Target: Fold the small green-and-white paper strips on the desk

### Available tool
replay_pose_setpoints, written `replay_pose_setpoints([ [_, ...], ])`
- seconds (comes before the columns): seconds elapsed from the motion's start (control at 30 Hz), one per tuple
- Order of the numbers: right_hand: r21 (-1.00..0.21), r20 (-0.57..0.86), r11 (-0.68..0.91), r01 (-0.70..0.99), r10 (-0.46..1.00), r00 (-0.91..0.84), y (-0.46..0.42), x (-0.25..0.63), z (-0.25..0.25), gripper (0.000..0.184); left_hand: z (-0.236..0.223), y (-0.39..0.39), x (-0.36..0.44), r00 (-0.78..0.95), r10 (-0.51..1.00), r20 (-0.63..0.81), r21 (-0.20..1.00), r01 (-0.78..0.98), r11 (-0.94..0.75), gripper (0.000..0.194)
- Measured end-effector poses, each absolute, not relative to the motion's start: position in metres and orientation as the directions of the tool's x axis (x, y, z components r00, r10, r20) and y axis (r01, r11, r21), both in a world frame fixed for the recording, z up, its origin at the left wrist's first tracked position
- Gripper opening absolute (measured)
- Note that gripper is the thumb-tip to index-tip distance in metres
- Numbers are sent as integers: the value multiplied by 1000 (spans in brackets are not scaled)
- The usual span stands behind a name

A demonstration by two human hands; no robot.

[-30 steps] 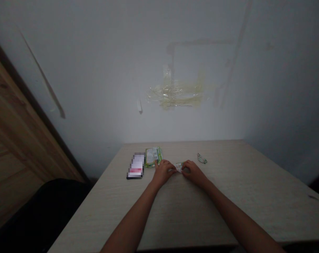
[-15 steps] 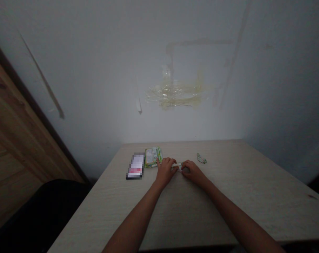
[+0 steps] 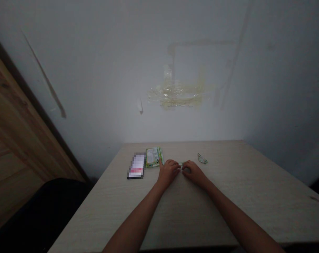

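Pinching a small green-and-white wrapper strip [image 3: 180,164] from either end, the left grip [image 3: 169,172] and right grip [image 3: 194,173] close narrowly on it, its long axis running sideways between them, neither clearly nearer.

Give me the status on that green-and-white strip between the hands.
Done: apparently nothing finished yet beyond a green-and-white packet lying flat beside the phone. In hand: the left hand and right hand pinch the small folded strip. Left: a green-edged scrap still lies loose on the table.
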State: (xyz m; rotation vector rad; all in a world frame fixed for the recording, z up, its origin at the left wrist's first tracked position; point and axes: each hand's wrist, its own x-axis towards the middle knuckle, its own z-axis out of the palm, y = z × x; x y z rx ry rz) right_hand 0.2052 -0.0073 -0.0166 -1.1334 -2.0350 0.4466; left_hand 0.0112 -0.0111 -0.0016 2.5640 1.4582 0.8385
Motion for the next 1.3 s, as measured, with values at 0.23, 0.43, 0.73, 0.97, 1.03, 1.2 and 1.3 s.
replay_pose_setpoints([
  [0.23,-625,442,546,557,836,-324,-4,209,-21,13,-5,-13,9,406,807,429,305,776,-552,21],
  [0.43,-628,416,530,570,847,-330,-3,209,-18,16,-6,-13,9,405,814,416,306,781,-544,20],
  [0.73,-649,418,515,560,856,-304,-4,210,-17,25,-8,-14,7,434,789,435,287,764,-579,20],
  [0.97,-662,402,510,549,860,-314,3,215,-22,23,-8,-13,4,404,791,458,331,749,-574,24],
  [1.03,-659,400,515,549,857,-324,2,215,-22,23,-9,-11,4,373,814,444,376,747,-548,22],
  [1.2,-649,404,519,557,855,-325,0,215,-20,22,-8,-5,-1,380,849,366,440,733,-518,10],
  [1.3,-648,410,521,555,853,-323,-1,214,-20,21,-7,-4,-4,454,832,317,405,729,-552,12],
])
